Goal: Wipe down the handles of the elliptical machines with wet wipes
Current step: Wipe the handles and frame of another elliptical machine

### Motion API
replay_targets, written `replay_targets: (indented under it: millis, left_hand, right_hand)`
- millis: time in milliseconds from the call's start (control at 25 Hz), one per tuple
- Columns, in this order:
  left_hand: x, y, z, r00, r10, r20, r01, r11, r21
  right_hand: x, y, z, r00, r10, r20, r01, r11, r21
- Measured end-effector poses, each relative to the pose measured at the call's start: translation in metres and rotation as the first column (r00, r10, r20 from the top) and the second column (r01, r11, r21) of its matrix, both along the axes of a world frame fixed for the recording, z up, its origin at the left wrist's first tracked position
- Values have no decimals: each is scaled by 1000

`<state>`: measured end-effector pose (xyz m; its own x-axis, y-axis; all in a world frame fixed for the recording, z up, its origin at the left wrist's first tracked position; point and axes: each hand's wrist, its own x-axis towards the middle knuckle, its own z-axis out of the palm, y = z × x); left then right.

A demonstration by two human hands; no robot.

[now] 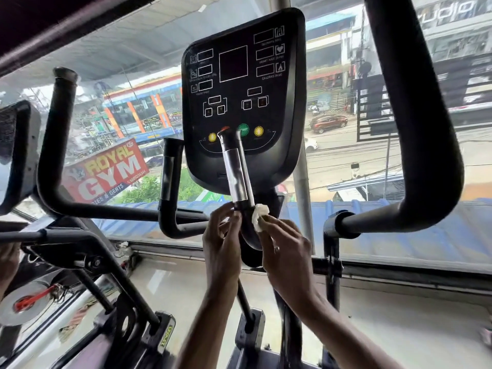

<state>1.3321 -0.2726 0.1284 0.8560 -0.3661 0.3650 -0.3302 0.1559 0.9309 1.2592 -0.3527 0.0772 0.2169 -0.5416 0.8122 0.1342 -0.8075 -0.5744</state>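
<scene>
The right hand (286, 249) pinches a crumpled white wipe (259, 215) between its thumb and fingertips and presses it against the right side of a short black handle (246, 222). The wipe sits at the top of the hand, on the handle's bend, just under a silver sensor band (235, 174).

The left hand (222, 233) is just beside the right one, with only the handle between them. Its fingers are curled and their tips hold the handle's left side, level with the wipe. Both forearms rise from the lower edge of the view, and the two hands nearly meet around the bend.

Above the hands, the handle runs up and slightly left, ending in front of the console (279, 107). This is a dark panel with blank displays and a row of yellow, red and green buttons, right behind the handle's tip. To the left of the left hand stands a matching short handle (170, 171), upright and untouched.

Well to the right of the right hand, a thick black swing bar (426, 129) curves up out of view. A second swing bar (58, 145) rises well to the left of the left hand. Past that one is the edge of a neighbouring machine (18, 153).

Beyond the hands and console is a window (372, 209) looking onto a street, with a red "ROYAL GYM" sign (106, 171) up and to the left of the left hand.
</scene>
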Motion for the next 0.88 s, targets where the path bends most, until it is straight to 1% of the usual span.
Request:
replay_targets:
  millis: [80,120,200,320,400,520,640,720,800,880]
  left_hand:
    - [-4,0,-2,1000,0,-12,1,1000,4]
    - [-5,1,-3,1000,3,-27,-2,1000,11]
    - [-6,3,-6,999,7,-44,-6,1000,20]
    - [-10,6,-9,998,0,-57,2,1000,23]
    - [-11,8,-9,998,-7,-67,8,1000,18]
    - [-11,9,-9,998,5,-56,-3,999,37]
    - [-14,7,-11,998,8,-68,-5,999,39]
    - [-14,7,-13,997,6,-78,-4,1000,29]
    - [-12,6,-15,997,2,-78,-1,1000,15]
    - [-11,4,-17,996,1,-91,-1,1000,-3]
  right_hand:
    - [-10,2,-29,999,-33,-39,28,993,-119]
    - [-14,0,-39,997,-53,-61,43,989,-143]
    - [-14,0,-43,993,-95,-65,87,989,-122]
    - [-1,15,-16,995,-94,16,95,994,-50]
    - [6,24,-10,995,-88,46,91,994,-66]
    - [-3,15,-45,993,-115,-5,112,980,-163]
    - [-11,3,-67,987,-136,-87,123,983,-139]
    - [-8,10,-58,987,-145,-74,137,985,-103]
    - [-5,18,-53,987,-154,-51,147,983,-111]
    - [-5,6,-62,985,-146,-97,132,982,-136]
